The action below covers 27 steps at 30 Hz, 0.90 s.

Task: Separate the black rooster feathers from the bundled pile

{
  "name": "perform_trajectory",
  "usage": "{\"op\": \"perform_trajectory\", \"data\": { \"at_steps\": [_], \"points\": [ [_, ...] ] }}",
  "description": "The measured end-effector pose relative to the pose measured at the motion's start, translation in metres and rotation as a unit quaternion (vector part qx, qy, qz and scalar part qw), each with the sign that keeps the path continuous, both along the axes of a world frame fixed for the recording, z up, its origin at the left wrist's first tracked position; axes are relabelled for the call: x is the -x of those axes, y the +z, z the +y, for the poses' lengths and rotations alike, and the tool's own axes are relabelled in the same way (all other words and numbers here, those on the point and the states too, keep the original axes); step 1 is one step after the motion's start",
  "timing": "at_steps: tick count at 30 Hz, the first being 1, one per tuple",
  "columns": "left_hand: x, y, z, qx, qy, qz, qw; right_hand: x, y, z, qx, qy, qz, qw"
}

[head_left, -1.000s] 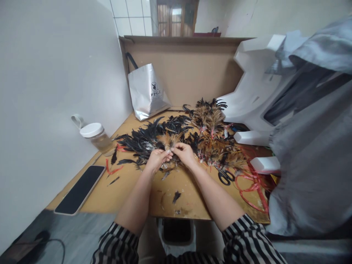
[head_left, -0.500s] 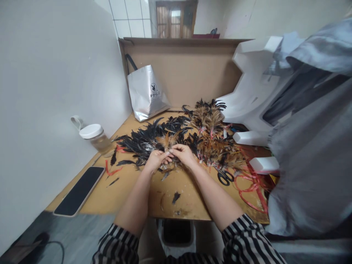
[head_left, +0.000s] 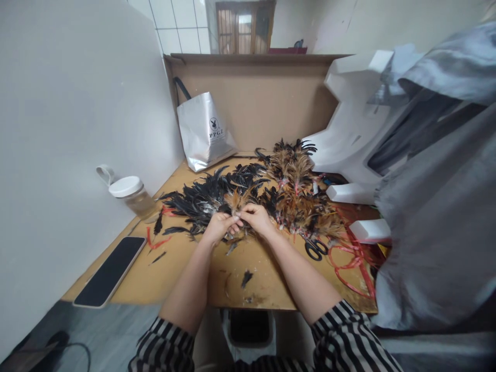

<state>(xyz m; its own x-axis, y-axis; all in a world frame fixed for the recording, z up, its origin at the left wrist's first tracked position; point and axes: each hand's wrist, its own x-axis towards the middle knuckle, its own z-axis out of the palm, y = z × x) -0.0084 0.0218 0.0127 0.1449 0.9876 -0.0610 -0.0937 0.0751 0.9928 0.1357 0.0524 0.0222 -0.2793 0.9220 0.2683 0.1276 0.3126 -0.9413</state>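
Brown feathers point(head_left: 236, 198) fan upward from between my two hands, pinched at their base. My left hand point(head_left: 221, 226) has its fingertips closed on them from the left. From the right, my right hand point(head_left: 256, 217) pinches the same base with thumb and forefinger. Behind and left of my hands spreads a heap of loose black feathers point(head_left: 201, 196). To the right lie brown feather bunches point(head_left: 300, 209), with red ties at some bases, and more bunches point(head_left: 291, 163) farther back. The feather quills between my fingertips are hidden.
Black-handled scissors point(head_left: 315, 249) and red plastic strips point(head_left: 352, 258) lie on the right of the table point(head_left: 186, 279). A phone point(head_left: 110, 269) and a lidded jar point(head_left: 135, 199) stand at left. A silver bag point(head_left: 205, 132) leans at the back; grey cloth point(head_left: 434, 222) hangs at right.
The whole view has shifted slightly. Both hands stay together at the feathers, with almost no movement of the fingers.
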Motion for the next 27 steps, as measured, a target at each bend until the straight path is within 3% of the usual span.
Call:
{"op": "perform_trajectory", "data": {
  "at_steps": [4, 8, 10, 13, 20, 27],
  "points": [
    [0.005, 0.002, 0.003, -0.017, 0.076, -0.033, 0.996, -0.012, 0.009, 0.007, 0.024, 0.005, 0.038, 0.999],
    [0.013, 0.004, 0.008, -0.055, 0.189, -0.131, 0.971, -0.042, 0.021, 0.019, 0.079, -0.062, 0.049, 0.994],
    [0.016, 0.005, 0.01, -0.064, 0.21, -0.164, 0.962, -0.056, 0.025, 0.021, 0.096, -0.078, -0.01, 0.992],
    [0.017, 0.005, 0.01, -0.067, 0.217, -0.193, 0.955, -0.07, 0.028, 0.02, 0.116, -0.043, -0.152, 0.981],
    [0.018, 0.005, 0.011, -0.067, 0.214, -0.222, 0.949, -0.062, 0.019, 0.018, 0.036, 0.102, -0.381, 0.918],
    [0.017, 0.003, 0.01, -0.068, 0.204, -0.212, 0.953, -0.037, 0.014, 0.006, -0.015, 0.081, -0.569, 0.818]
  ]
}}
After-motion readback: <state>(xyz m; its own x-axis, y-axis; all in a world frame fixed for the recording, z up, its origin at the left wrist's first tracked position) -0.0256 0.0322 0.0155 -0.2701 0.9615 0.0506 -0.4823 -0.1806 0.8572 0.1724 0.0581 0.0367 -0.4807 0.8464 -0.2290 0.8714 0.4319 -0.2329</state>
